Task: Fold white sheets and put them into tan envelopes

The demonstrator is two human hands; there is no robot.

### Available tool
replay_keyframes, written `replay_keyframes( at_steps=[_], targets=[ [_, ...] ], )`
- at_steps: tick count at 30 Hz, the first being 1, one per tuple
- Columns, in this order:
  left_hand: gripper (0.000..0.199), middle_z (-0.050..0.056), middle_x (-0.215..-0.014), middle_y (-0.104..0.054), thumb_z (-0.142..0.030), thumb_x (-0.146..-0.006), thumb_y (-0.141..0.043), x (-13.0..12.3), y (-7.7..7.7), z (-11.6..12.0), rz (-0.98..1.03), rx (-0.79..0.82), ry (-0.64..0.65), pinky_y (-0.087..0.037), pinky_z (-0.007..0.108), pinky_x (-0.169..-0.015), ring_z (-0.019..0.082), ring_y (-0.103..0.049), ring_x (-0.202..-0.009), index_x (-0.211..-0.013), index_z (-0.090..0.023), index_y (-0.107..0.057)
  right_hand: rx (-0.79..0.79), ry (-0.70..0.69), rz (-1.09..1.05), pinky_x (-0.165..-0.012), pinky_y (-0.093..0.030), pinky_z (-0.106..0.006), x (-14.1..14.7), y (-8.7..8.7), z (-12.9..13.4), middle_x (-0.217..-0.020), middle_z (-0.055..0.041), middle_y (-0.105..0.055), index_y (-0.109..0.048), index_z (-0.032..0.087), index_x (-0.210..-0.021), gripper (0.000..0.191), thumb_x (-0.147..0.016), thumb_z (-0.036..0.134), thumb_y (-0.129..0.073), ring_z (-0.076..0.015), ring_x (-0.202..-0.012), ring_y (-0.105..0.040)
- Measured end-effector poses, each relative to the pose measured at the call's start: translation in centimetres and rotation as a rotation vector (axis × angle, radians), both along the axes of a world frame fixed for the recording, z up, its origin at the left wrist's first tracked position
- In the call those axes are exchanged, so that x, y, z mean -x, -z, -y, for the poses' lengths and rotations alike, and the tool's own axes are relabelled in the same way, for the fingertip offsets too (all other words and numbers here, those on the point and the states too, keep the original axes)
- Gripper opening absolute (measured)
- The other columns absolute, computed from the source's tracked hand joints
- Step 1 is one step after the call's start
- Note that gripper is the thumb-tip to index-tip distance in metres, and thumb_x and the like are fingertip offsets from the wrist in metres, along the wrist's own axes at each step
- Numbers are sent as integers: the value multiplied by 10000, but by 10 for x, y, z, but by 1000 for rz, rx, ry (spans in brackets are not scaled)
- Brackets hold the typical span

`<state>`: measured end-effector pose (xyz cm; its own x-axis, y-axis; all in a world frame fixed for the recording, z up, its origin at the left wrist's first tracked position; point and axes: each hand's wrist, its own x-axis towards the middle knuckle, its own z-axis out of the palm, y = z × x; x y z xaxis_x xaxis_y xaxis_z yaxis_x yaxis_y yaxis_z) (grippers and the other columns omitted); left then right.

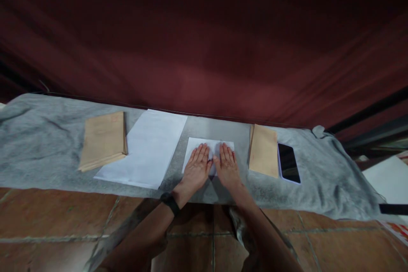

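Note:
Both palms press down on a small white sheet of paper (194, 142), which looks folded, in the middle of the cloth-covered surface. My left hand (197, 165) lies flat on its left part, fingers stretched away from me; a dark watch is on that wrist. On the right part rests my right hand (227, 165), also flat, its thumb close to the left thumb. The hands hide much of the paper. Left of them are large white sheets (146, 148), partly under a stack of brown envelopes (103, 140). To the right lie more brown envelopes (264, 151).
A smartphone (289, 162) with a dark screen sits just right of the right-hand envelopes. Grey cloth (331, 178) with wrinkles covers the narrow surface. Behind it hangs a dark red curtain (204, 80). Brown floor tiles (57, 216) show below the front edge.

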<state>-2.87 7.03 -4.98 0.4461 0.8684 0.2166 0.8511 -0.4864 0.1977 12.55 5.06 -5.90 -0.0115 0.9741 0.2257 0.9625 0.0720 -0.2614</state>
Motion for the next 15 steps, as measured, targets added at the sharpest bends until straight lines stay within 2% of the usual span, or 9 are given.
replay_keyframes(
  at_steps=[3, 7, 15],
  targets=[
    [548, 158, -1631, -377, -208, -1030, -282, -13, 2, -8, -33, 66, 19, -264, 469, -1268, 253, -288, -1545, -1540, -50, -406, 91, -50, -40, -1265, -206, -460, 12, -6, -9, -1645, -130, -357, -415, 93, -1556, 587, -1096, 385, -195, -243, -1539, -299],
    [559, 151, -1647, -349, -182, -1012, -305, -21, 0, -21, -50, 108, -2, -239, 467, -1272, 258, -268, -1553, -1549, -60, -399, 131, -15, -69, -1265, -181, -459, 17, -10, -22, -1640, -103, -378, -433, 121, -1551, 586, -1099, 389, -173, -245, -1537, -299],
    [578, 102, -1654, -355, -198, -1001, -309, -27, -3, -29, -32, 123, -90, -194, 496, -1276, 269, -240, -1563, -1568, -134, -400, 110, 77, -32, -1252, -173, -485, 18, -1, -34, -1652, -102, -355, -431, 171, -1559, 576, -1100, 414, -182, -266, -1527, -312]
  ],
)
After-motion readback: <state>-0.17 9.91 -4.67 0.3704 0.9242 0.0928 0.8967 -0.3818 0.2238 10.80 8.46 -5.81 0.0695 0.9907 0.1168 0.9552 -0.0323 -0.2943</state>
